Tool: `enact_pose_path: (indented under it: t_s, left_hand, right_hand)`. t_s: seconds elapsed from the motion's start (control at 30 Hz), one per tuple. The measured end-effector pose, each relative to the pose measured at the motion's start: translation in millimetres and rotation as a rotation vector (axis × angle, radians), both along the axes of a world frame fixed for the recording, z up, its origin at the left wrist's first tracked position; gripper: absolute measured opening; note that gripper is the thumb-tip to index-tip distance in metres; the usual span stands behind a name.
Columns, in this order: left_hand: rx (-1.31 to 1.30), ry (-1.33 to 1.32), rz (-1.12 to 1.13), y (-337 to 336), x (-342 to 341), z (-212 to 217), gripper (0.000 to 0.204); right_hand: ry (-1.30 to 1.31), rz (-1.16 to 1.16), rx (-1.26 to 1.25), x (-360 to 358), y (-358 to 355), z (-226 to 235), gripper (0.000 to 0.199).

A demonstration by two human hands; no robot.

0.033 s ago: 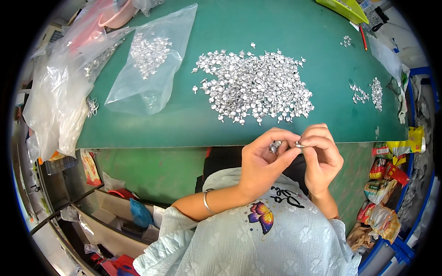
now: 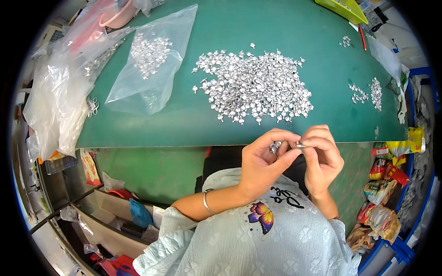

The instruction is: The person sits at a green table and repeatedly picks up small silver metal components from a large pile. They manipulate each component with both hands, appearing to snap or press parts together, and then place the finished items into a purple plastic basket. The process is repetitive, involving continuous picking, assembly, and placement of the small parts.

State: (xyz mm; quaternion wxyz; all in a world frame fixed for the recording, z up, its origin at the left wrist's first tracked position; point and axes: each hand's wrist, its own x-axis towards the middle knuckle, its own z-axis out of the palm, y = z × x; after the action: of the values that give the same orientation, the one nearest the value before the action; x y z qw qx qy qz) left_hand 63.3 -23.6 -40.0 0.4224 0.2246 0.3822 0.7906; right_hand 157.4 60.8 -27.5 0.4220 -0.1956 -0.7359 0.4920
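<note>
Just past the table's near edge, my two hands meet at the fingertips. My left hand is closed, with a few small silvery metal parts cupped in its curled fingers. Between thumb and fingers of my right hand is pinched one small metal piece; its far end touches or nearly touches the left fingertips, and its exact shape is partly hidden. Beyond the hands spreads a large heap of silvery metal parts with round heads and short stems, on the green table.
A clear plastic bag with similar parts lies left of the heap, beside bulky plastic bags. Small clusters of parts sit at the right, near a red pencil and a yellow-green basket. Colourful packages stand lower right.
</note>
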Motion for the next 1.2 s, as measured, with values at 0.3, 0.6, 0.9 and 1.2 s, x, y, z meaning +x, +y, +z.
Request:
enact_pose_path:
  t_s: [0.3, 0.6, 0.9, 1.2]
  left_hand:
    - [-0.155, -0.237, -0.189, -3.0, 5.4, 8.9, 0.018]
    - [-0.167, 0.013, -0.061, -3.7, 9.2, 7.2, 0.015]
    - [-0.204, -0.064, -0.078, 11.3, 10.4, 7.1, 0.022]
    - [-0.416, -0.343, -0.360, 28.0, -13.6, -17.1, 0.020]
  right_hand:
    - [0.034, 0.003, 0.108, 14.4, 0.7, -1.5, 0.010]
    - [0.028, 0.004, 0.000, 17.6, -0.6, 2.8, 0.015]
    - [-0.067, -0.059, 0.125, 16.1, 15.1, 0.9, 0.013]
    - [-0.293, -0.734, 0.186, 67.0, 146.7, -56.6, 0.005]
